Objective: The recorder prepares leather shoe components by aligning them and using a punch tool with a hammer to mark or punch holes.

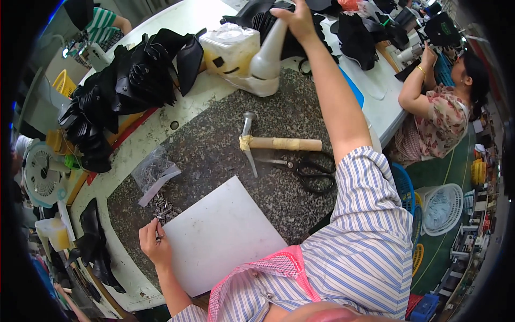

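My right hand (296, 20) reaches far across the bench and grips the top of a grey cone-shaped tool (268, 53) standing by a whitish plastic container (232, 49). My left hand (154, 240) rests at the near left edge of a white board (225, 236), fingers pinched on a small metal piece taken from a heap of small nails (161, 206). Between the hands lie a hammer (268, 143) with a taped wooden handle and black-handled scissors (308, 169) on the speckled stone slab (214, 145).
A clear plastic bag (153, 172) lies by the nails. Piles of black shoe uppers (126, 80) fill the left and far side. Another person (440, 107) sits at the right. A small fan (40, 172) stands at the left; white basket (442, 209) on the floor.
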Tool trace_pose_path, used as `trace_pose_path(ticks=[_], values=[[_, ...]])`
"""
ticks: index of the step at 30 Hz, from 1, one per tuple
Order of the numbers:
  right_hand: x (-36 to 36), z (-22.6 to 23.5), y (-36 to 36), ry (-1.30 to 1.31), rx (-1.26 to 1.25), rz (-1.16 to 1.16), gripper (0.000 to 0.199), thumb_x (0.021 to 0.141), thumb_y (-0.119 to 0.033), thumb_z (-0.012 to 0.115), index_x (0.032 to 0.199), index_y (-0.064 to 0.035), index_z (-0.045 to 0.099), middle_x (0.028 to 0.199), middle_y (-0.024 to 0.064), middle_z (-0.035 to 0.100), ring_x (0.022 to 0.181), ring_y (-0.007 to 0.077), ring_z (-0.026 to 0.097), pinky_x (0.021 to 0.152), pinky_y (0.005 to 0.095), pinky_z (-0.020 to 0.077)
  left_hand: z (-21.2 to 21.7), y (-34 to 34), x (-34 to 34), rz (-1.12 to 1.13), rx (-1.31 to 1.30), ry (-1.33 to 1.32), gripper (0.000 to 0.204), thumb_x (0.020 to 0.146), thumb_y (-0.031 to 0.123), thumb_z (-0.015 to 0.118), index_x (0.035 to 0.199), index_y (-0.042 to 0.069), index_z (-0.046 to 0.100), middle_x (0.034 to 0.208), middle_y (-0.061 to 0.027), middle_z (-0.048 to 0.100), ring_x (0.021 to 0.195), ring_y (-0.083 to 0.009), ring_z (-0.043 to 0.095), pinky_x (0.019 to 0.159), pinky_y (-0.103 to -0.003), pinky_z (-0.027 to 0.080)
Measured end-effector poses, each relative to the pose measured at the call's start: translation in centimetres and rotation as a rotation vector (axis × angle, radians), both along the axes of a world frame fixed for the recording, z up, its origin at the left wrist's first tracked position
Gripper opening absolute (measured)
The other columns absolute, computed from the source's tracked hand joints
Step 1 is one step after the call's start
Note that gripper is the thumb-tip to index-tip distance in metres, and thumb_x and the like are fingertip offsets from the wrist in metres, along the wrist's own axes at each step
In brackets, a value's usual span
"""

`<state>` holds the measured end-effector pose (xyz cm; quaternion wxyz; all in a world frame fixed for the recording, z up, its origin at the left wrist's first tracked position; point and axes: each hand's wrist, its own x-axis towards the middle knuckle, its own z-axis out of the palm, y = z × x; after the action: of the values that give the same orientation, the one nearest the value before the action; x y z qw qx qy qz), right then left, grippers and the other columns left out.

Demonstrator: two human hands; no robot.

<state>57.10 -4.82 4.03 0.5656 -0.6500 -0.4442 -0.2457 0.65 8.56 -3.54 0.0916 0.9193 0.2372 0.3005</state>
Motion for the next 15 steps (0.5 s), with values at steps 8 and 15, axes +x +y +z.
trace_pose_path(ticks=[8,15], values=[[-3.9,1.1,-1.5,0.598,0.038,0.738,0.058,0.076,-0.051,0.053,0.111,-0.0051,0.048,0.102,0.0067,0.055,0.097,0.0167,0.048,0.086,0.0347,0.0340,-0.1,0.0,0.3,0.193,-0.136,0.064,0.014,0.072,-0.004,0.056,0.085,-0.001,0.058,0.072,-0.0101,0.053,0.061,-0.0206,0.051,0.055,-0.029,0.042],[-9.7,-2.4,3.2,0.427,-0.003,0.337,0.026,0.076,-0.026,0.060,0.082,-0.0006,0.057,0.071,0.0055,0.058,0.066,0.0114,0.056,0.065,0.0252,0.0441,-0.3,0.4,0.3,0.239,-0.118,0.127,0.013,0.074,-0.002,0.055,0.087,0.000,0.058,0.070,-0.0104,0.053,0.061,-0.0217,0.051,0.055,-0.030,0.041]])
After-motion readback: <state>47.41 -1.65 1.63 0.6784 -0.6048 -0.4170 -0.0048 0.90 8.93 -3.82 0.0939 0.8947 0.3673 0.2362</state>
